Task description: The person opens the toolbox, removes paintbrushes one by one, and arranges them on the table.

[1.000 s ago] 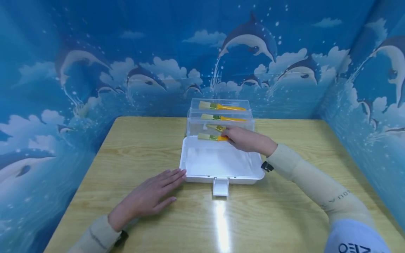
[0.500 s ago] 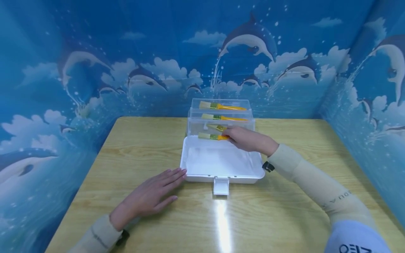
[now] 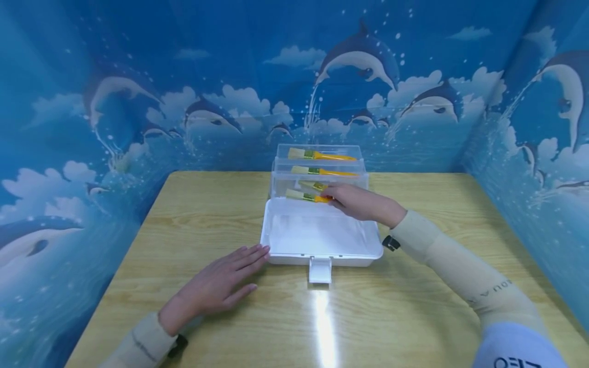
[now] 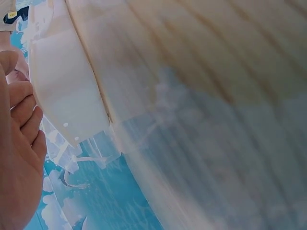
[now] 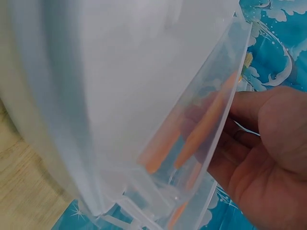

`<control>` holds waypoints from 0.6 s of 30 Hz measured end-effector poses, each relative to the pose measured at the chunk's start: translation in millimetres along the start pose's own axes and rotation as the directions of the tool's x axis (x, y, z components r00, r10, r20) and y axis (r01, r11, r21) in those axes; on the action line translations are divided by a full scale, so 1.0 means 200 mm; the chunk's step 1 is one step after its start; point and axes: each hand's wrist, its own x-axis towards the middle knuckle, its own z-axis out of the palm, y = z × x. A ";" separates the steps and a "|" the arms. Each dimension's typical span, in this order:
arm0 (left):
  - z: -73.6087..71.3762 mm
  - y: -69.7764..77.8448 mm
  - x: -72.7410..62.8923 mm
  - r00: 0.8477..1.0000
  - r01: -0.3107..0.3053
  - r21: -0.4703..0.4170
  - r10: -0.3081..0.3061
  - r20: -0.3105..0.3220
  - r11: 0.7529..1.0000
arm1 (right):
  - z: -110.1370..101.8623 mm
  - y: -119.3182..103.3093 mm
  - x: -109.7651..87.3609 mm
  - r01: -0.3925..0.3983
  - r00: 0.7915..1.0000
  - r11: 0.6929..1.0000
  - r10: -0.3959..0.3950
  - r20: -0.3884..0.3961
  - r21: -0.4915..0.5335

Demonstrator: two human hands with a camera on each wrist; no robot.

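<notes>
Box [image 3: 322, 234] sits on wooden table [image 3: 216, 204] before dolphin backdrop [image 3: 248, 46].

Orange-handled brush [image 3: 307, 196] | bristles leftward, perhaps slightly tilted | white box [image 3: 322, 234] | open

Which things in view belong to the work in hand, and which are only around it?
Belonging to the work:
orange-handled flat brush, in the right hand
three similar brushes
clear plastic fold-out trays
white rectangular plastic box, left hand at its corner

Surroundings only:
pale wooden table
blue dolphin-printed backdrop
</notes>
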 end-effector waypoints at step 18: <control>0.01 0.00 0.00 0.999 -0.019 -0.004 0.019 -0.043 1.000 | -0.01 0.01 -0.02 0.034 0.999 0.999 -0.034 -0.031 -0.017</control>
